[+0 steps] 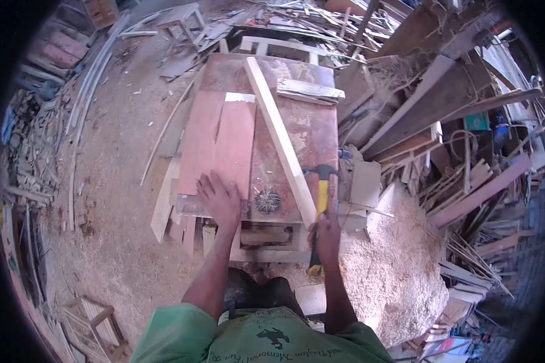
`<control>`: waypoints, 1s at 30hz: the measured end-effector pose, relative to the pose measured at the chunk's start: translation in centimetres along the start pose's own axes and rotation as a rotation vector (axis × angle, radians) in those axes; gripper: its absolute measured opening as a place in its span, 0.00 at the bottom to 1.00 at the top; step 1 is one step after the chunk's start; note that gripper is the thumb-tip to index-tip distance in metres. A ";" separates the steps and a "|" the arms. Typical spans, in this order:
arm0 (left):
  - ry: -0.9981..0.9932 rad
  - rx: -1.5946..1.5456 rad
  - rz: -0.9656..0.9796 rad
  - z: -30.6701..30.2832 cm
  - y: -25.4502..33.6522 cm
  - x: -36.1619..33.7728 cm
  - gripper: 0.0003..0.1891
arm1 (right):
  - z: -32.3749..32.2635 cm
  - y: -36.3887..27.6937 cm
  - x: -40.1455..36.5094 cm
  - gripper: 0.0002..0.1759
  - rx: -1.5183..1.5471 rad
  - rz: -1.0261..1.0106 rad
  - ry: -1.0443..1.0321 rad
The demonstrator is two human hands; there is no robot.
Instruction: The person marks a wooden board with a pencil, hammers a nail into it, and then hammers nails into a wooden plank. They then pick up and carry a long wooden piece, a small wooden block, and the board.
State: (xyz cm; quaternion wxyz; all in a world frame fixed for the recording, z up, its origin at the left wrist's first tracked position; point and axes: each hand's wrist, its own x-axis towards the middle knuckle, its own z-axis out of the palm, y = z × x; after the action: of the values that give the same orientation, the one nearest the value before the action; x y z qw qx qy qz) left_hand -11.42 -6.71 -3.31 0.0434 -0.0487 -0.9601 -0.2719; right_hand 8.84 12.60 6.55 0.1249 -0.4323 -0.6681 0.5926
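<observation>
My left hand lies with fingers spread on a reddish wooden board at the near left of the worktable. A dark split runs along part of that board. In my right hand is a claw hammer with a yellow and black handle, its head up by the table's right edge. A pile of nails sits on the tabletop between my hands. Beside the hammer, a long pale wooden strip slants across the table, its near end close to my right hand.
A short whitish wood piece lies at the table's far right. Planks and scrap wood crowd the right side. Sawdust covers the floor at the near right. A small wooden frame stands at the lower left, a stool at the back.
</observation>
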 end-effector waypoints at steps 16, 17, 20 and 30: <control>0.215 0.465 -0.347 5.6 1.5 8.2 0.39 | -9.3 2.0 22.4 0.17 -1.202 -0.429 0.256; 0.220 0.477 -0.349 5.8 1.6 8.2 0.39 | -9.5 2.6 24.9 0.15 -1.210 -0.492 0.208; 0.261 0.471 -0.349 5.7 1.5 8.4 0.38 | -9.4 3.5 32.3 0.23 -1.158 -0.747 -0.026; 0.203 0.451 -0.359 5.1 2.2 8.9 0.38 | -7.2 4.1 43.1 0.20 -1.233 -0.596 -0.773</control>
State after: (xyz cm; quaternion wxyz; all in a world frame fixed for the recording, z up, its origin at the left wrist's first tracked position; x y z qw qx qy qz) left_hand -20.31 -1.54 -5.51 0.0999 0.1599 -0.9803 -0.0586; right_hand -10.15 48.43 -10.09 -0.2251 0.0105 -0.9602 0.1649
